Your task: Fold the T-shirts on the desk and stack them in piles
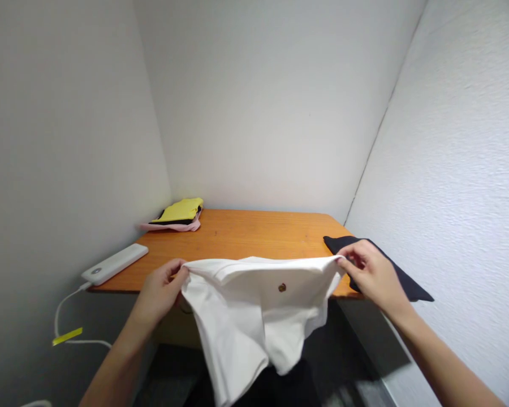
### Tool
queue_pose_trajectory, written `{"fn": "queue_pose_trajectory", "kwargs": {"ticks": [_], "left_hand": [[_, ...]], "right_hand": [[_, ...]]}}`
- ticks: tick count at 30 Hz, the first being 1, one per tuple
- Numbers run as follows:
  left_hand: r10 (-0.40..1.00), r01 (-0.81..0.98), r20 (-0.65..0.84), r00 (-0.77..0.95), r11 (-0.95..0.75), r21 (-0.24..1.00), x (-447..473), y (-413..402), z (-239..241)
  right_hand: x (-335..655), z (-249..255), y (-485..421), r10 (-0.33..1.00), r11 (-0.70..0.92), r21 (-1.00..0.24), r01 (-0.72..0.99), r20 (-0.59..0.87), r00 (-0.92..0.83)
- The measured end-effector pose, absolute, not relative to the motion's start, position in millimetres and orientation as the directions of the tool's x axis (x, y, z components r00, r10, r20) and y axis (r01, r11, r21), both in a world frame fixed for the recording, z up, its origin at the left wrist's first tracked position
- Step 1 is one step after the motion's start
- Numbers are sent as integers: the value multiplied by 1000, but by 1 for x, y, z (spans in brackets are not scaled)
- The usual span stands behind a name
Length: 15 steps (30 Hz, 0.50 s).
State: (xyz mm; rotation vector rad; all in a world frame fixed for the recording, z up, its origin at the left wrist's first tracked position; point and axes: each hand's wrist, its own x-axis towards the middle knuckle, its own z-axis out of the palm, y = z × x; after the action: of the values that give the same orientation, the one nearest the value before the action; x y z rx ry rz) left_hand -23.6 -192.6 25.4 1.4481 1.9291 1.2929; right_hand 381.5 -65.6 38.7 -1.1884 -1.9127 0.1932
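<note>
I hold a white garment [254,311] with a small dark emblem stretched between both hands at the near edge of an orange wooden table [254,234]. My left hand [161,288] pinches its left corner, fingers closed on the cloth. My right hand [371,271] pinches its right corner the same way. The lower part of the garment hangs down below the table edge, in front of me.
A stack of folded clothes, yellow on top of black and pink [178,215], lies at the far left corner. A white power bank [114,263] with a white cable [63,316] sits at the left edge. A dark cloth [401,274] lies at the right edge. Walls close in on three sides.
</note>
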Motion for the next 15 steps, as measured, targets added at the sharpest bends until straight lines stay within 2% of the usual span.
{"fn": "queue_pose_trajectory", "kwargs": {"ticks": [2, 3, 5, 7, 10, 12, 15], "left_hand": [[882, 688, 254, -397, 103, 718, -28, -199, 33], [871, 751, 283, -401, 137, 645, -27, -203, 36], [842, 811, 336, -422, 184, 556, -20, -209, 40], [780, 785, 406, -476, 170, 595, -7, -214, 45], [564, 748, 617, -549, 2, 664, 18, -223, 57], [363, 799, 779, -511, -132, 586, 36, -229, 69], [104, 869, 902, -420, -241, 432, 54, -235, 87]], "right_hand": [[389, 50, -74, 758, 483, -433, 761, 642, -115], [390, 54, -81, 761, 455, -449, 769, 645, -74], [386, 59, -97, 776, 437, -561, 703, 631, 21], [380, 63, -114, 749, 474, -669, 572, 648, 137], [377, 63, -135, 562, 587, -656, 475, 752, 344], [382, 57, -144, 463, 625, -601, 499, 800, 383], [395, 42, -147, 491, 617, -560, 553, 823, 284]]}}
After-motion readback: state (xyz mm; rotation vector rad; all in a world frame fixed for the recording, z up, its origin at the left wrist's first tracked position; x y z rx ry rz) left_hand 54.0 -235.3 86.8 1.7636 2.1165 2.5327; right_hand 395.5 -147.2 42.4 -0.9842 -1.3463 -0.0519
